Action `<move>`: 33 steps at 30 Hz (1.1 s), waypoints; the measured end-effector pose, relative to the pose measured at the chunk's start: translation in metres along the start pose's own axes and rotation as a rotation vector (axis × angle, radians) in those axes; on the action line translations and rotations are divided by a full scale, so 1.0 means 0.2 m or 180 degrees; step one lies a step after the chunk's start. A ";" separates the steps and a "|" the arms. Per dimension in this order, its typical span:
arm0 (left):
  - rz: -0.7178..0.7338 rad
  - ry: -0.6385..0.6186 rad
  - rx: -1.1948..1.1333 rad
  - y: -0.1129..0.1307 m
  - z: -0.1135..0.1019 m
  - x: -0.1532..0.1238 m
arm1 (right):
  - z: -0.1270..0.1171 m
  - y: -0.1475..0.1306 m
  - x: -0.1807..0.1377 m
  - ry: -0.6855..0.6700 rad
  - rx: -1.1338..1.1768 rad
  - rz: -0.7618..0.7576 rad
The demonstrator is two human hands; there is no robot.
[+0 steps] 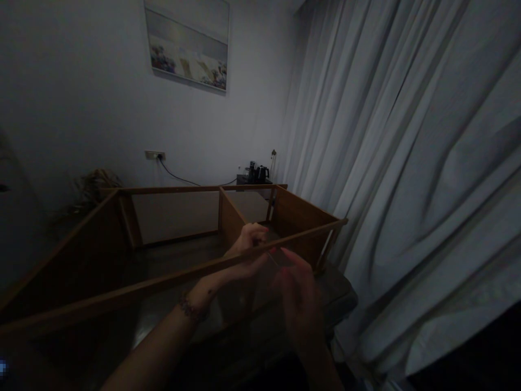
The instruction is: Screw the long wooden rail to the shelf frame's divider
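Note:
A brown wooden frame with panels [175, 271], like an unfinished cabinet lying open, spans the view. My left hand [251, 239] reaches over and under its front rail, fingers curled behind it and thumb in front, closed around the wood. Just right of it, my right hand [299, 285] pinches a thin bent metal rod [275, 260] that looks like a hex key. The rod's far end meets the rail beside my left thumb. Dim light and some motion blur hide the fine detail of the right fingers.
A dark padded surface [344, 290] lies beneath the frame. A long pale curtain [386, 163] hangs on the right. Against the back wall are a small dark stand with a black kettle [262, 173], a socket [155, 155] with a cable, and a picture [189, 43].

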State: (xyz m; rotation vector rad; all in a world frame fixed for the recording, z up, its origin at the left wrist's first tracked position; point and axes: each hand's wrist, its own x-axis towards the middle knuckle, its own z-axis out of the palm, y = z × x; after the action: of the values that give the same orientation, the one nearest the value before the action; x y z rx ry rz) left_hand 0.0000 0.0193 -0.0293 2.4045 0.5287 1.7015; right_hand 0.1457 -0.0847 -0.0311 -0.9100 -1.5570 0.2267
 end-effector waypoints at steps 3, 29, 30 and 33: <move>0.0101 -0.0058 -0.0200 0.00 0.01 -0.01 | -0.03 0.00 0.03 -0.0066 -0.0226 -0.0355; 0.0161 0.0017 0.0432 0.02 -0.01 0.02 | -0.10 -0.03 0.07 -0.0140 -0.1824 -0.1287; 0.0180 0.0030 0.0455 0.01 -0.01 0.02 | -0.10 -0.03 0.07 -0.0288 -0.1832 -0.1462; 0.0221 0.0124 0.0493 -0.01 0.01 0.02 | -0.09 -0.04 0.06 -0.0730 -0.1328 -0.1492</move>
State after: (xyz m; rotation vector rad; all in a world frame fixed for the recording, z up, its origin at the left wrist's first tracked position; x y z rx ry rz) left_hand 0.0024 0.0227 -0.0265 2.5277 0.6106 1.8014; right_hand 0.1598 -0.0884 -0.0132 -0.8234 -2.0270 -0.3524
